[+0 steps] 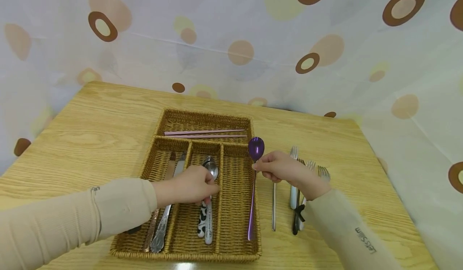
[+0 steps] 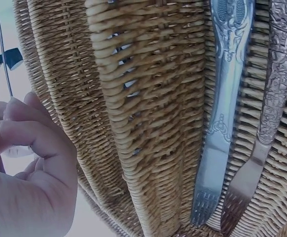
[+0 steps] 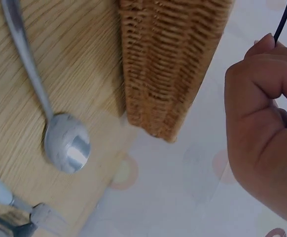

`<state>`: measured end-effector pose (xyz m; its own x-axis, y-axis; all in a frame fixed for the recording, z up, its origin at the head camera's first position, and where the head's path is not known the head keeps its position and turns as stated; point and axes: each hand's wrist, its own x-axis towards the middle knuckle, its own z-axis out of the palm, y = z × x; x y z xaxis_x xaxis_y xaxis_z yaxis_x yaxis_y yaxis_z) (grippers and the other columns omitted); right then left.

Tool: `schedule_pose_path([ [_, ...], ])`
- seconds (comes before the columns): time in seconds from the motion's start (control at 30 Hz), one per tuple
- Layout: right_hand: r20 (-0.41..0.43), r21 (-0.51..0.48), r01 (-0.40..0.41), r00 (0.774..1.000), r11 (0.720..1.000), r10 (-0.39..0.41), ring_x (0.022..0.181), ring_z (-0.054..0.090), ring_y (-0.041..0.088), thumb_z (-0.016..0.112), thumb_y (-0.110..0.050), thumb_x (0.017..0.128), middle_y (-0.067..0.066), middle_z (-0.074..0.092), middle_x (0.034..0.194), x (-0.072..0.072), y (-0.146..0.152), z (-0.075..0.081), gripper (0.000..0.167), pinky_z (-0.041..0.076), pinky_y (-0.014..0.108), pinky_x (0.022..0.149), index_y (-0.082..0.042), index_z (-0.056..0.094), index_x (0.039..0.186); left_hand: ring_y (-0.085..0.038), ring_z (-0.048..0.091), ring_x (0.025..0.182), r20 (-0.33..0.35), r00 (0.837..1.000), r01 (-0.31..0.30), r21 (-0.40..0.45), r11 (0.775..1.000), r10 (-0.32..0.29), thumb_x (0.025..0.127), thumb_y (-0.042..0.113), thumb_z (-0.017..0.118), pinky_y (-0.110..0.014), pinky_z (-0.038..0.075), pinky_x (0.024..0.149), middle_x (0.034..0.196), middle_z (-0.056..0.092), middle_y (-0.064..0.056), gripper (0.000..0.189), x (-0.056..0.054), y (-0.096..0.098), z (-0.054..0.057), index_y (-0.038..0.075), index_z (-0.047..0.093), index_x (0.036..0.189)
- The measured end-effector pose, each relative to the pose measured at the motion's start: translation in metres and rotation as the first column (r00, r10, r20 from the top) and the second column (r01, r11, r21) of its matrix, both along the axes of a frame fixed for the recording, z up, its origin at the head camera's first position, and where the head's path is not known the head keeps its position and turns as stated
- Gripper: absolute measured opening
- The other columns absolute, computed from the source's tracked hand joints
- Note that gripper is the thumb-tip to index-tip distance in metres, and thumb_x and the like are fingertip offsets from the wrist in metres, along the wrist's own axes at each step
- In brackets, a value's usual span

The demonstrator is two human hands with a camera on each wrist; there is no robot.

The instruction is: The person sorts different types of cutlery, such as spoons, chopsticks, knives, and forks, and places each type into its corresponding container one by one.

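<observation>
A long-handled purple spoon (image 1: 256,147) is pinched near its neck by my right hand (image 1: 283,169), its handle slanting over the right edge of the wicker tray (image 1: 236,257). In the right wrist view, a thin dark piece of that handle (image 3: 284,19) rises from the fingers. My left hand (image 1: 193,185), loosely curled with nothing seen in its grasp, hovers over the middle compartment. Beneath it lie spoons with a cow-print handle (image 1: 201,221) and a white handle (image 1: 208,228); the hand partly covers them.
Knives (image 2: 215,163) fill the left compartment. Pink chopsticks (image 1: 204,132) lie across the back one. Right of the tray, a silver spoon (image 3: 67,143) and several forks (image 1: 310,165) rest on the wooden table (image 1: 347,181), partly under the right arm. A patterned cloth (image 1: 217,29) hangs behind.
</observation>
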<state>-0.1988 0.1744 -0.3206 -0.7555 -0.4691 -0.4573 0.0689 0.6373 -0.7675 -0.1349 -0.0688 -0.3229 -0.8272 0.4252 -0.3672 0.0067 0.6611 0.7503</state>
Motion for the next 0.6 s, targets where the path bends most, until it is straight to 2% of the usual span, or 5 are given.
schedule_pose_path([
  [0.23, -0.028, 0.016, 0.008, 1.0, 1.0, -0.007, 0.044, 0.028, 0.009, 0.052, -0.023, 0.096, -0.004, 0.038, 0.051, 0.001, -0.018, 0.001, 0.037, 0.028, 0.024, 0.048, -0.012, 0.044, 0.061, -0.015, 0.058, 0.054, 0.003, 1.0, -0.012, -0.013, 1.0, 0.012, 0.092, 0.03, 0.057, -0.02, 0.039, 0.048, 0.066, 0.065, -0.001, 0.03, 0.0, 0.008, 0.006, 0.01, 0.064, 0.072],
  [0.37, -0.03, 0.006, 0.02, 0.999, 1.0, -0.02, 0.042, 0.028, 0.008, 0.053, -0.021, 0.095, -0.004, 0.039, 0.05, 0.004, -0.03, -0.001, 0.037, 0.027, 0.023, 0.046, -0.011, 0.045, 0.061, -0.016, 0.059, 0.056, 0.014, 1.0, -0.005, 0.008, 1.0, 0.005, 0.092, 0.035, 0.057, -0.021, 0.039, 0.049, 0.068, 0.066, -0.002, 0.032, 0.0, 0.013, 0.005, 0.009, 0.066, 0.075],
  [0.5, -0.035, 0.012, 0.021, 0.999, 1.0, -0.021, 0.042, 0.026, 0.009, 0.053, -0.021, 0.095, -0.003, 0.039, 0.05, 0.009, -0.041, -0.004, 0.037, 0.026, 0.023, 0.045, -0.011, 0.046, 0.06, -0.016, 0.059, 0.053, -0.003, 1.0, 0.022, 0.042, 0.999, -0.022, 0.091, 0.033, 0.059, -0.02, 0.038, 0.046, 0.066, 0.066, -0.002, 0.031, 0.001, 0.014, 0.001, 0.008, 0.068, 0.075],
  [0.6, -0.047, 0.024, 0.017, 0.999, 1.0, -0.016, 0.041, 0.025, 0.008, 0.055, -0.022, 0.094, -0.004, 0.039, 0.049, 0.012, -0.049, -0.004, 0.035, 0.025, 0.023, 0.045, -0.011, 0.049, 0.062, -0.014, 0.057, 0.051, -0.004, 1.0, 0.018, 0.078, 0.997, -0.018, 0.091, 0.029, 0.06, -0.02, 0.038, 0.046, 0.064, 0.066, -0.002, 0.028, 0.001, 0.014, 0.0, 0.009, 0.069, 0.074],
])
